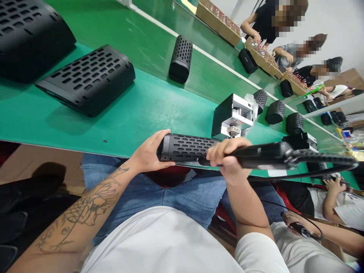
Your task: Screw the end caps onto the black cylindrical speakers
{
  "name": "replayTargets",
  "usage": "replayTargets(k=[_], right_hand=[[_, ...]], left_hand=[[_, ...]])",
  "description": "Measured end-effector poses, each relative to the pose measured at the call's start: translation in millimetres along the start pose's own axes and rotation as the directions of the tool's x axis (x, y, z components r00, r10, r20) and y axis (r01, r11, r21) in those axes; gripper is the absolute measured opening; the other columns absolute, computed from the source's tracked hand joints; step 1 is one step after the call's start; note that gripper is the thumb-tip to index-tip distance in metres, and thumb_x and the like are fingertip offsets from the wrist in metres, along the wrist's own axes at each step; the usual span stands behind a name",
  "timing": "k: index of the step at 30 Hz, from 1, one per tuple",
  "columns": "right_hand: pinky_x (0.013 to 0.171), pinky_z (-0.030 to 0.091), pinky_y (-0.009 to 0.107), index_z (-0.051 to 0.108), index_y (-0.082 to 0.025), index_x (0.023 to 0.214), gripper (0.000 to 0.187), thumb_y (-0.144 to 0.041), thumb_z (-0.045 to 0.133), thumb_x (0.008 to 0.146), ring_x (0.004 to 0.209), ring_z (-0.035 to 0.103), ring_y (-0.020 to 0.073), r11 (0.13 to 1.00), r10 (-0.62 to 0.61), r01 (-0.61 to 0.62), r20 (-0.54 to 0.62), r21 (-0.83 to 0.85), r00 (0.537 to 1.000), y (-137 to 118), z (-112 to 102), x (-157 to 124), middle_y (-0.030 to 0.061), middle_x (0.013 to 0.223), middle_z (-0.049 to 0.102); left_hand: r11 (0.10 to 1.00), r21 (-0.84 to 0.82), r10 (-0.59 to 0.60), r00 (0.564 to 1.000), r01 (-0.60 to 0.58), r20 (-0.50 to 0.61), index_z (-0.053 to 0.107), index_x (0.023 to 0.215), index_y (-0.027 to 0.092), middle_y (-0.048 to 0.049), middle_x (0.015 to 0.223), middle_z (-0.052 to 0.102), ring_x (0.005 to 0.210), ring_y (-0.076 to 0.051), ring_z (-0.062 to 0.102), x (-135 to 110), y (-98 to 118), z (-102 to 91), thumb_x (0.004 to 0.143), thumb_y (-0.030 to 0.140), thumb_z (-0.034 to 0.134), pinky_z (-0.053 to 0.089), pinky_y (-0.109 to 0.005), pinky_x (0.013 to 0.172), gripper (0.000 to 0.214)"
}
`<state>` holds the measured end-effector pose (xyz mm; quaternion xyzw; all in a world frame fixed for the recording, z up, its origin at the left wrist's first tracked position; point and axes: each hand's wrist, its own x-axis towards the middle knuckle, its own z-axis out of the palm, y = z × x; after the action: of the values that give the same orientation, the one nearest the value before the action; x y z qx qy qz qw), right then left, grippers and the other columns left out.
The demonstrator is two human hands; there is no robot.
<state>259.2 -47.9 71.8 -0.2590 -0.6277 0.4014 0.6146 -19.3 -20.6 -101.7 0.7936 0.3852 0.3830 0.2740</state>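
Observation:
My left hand grips the near end of a black perforated speaker shell, holding it level at the table's front edge above my lap. My right hand is wrapped around a black electric screwdriver, whose tip presses against the shell's side. The screwdriver's cable trails off to the right.
Two large black perforated housings lie on the green table at the left. A small black-and-white fixture box stands beyond my hands. More speaker shells rest along the belt. Other people work at the far side and at my right.

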Motion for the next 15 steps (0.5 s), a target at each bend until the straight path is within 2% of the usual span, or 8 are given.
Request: replayTargets(k=[2,4,6,8,11,15], right_hand=[[0.051,0.062,0.029,0.072,-0.028,0.099,0.022,-0.04,0.091,0.101,0.042,0.061,0.0129,0.994,-0.095,0.085,-0.163,-0.067,0.982,-4.5,-22.1,12.8,-0.0101,0.061,0.067],[0.051,0.06,0.029,0.074,-0.027,0.102,0.023,-0.041,0.092,0.099,0.043,0.06,0.0131,0.966,-0.212,0.138,-0.362,-0.219,0.908,-4.5,-52.3,30.2,-0.0104,0.061,0.065],[0.053,0.059,0.03,0.074,-0.027,0.098,0.026,-0.043,0.094,0.097,0.046,0.062,0.0135,0.918,-0.303,0.109,-0.495,-0.382,0.814,2.0,-84.5,47.9,-0.0099,0.061,0.064],[0.053,0.056,0.031,0.071,-0.026,0.092,0.032,-0.05,0.092,0.097,0.047,0.063,0.0142,0.87,-0.349,0.05,-0.54,-0.491,0.766,14.6,-112.7,61.3,-0.0091,0.061,0.062],[0.05,0.053,0.032,0.064,-0.027,0.087,0.045,-0.063,0.09,0.095,0.044,0.061,0.0151,0.842,-0.347,-0.002,-0.543,-0.54,0.765,38.4,-140.5,69.0,-0.01,0.058,0.059],[0.047,0.053,0.033,0.061,-0.027,0.089,0.056,-0.074,0.093,0.087,0.04,0.058,0.0149,0.871,-0.286,-0.033,-0.56,-0.49,0.778,57.0,-153.3,62.7,-0.0126,0.055,0.057]], left_hand=[[1.0,0.007,0.004,1.0,-0.003,-0.009,0.041,0.181,0.023,-0.0221,0.174,0.061,0.163,-0.048,0.063,-1.3,-1.5,1.0,0.086,0.068,0.099,0.052,-0.066,0.142,0.12],[0.999,0.02,0.025,0.999,-0.024,-0.021,0.042,0.179,0.023,-0.022,0.173,0.062,0.162,-0.048,0.064,-2.1,-2.9,1.7,0.086,0.067,0.1,0.052,-0.067,0.141,0.118],[0.998,0.034,0.053,0.998,-0.052,-0.033,0.042,0.179,0.023,-0.0222,0.172,0.063,0.161,-0.048,0.065,-2.3,-3.9,1.9,0.086,0.066,0.1,0.054,-0.066,0.14,0.118],[0.997,0.042,0.07,0.997,-0.068,-0.037,0.041,0.179,0.024,-0.0221,0.172,0.063,0.16,-0.048,0.066,-2.1,-4.3,1.8,0.086,0.065,0.1,0.055,-0.066,0.139,0.117],[0.996,0.049,0.076,0.997,-0.074,-0.031,0.04,0.179,0.024,-0.0222,0.171,0.063,0.159,-0.048,0.067,-1.7,-3.8,1.3,0.087,0.065,0.1,0.056,-0.067,0.138,0.117],[0.998,0.035,0.058,0.998,-0.057,-0.038,0.042,0.177,0.025,-0.0213,0.17,0.063,0.158,-0.047,0.067,-1.2,-1.4,0.6,0.086,0.065,0.101,0.056,-0.066,0.138,0.116]])
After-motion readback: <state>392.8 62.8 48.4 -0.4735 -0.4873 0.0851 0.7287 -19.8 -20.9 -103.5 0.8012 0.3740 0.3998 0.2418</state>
